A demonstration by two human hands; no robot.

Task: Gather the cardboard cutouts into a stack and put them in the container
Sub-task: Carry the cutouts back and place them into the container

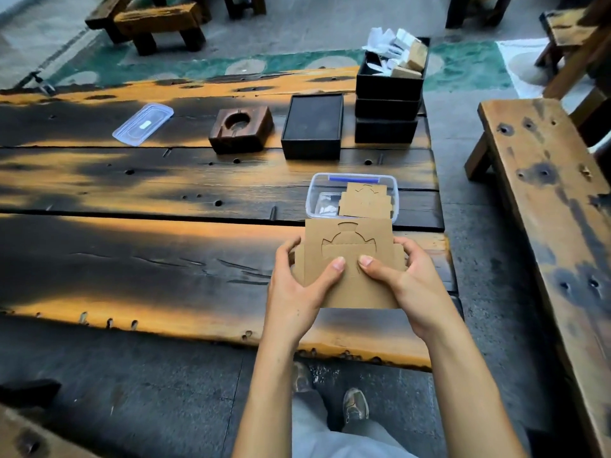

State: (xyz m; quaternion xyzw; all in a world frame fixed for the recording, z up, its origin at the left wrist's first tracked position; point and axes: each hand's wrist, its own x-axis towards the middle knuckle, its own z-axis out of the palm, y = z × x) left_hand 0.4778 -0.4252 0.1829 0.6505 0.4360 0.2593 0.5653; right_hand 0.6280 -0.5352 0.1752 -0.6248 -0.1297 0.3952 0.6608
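A stack of brown cardboard cutouts (350, 246) with a round die-cut pattern is held above the table's near right part. My left hand (297, 285) grips its left side, thumb on top. My right hand (400, 276) grips its right side, thumb on top as well. Just beyond the stack stands a clear plastic container (314, 196) with a blue strip at its far rim. More cardboard cutouts (365, 201) lie inside it, leaning toward its right side.
The dark wooden table (165, 252) carries the container's clear lid (142, 123) at far left, a wooden block with a round hollow (241, 128), a black box (312, 127) and stacked black trays (388, 104) holding paper. A wooden bench (549, 200) stands at right.
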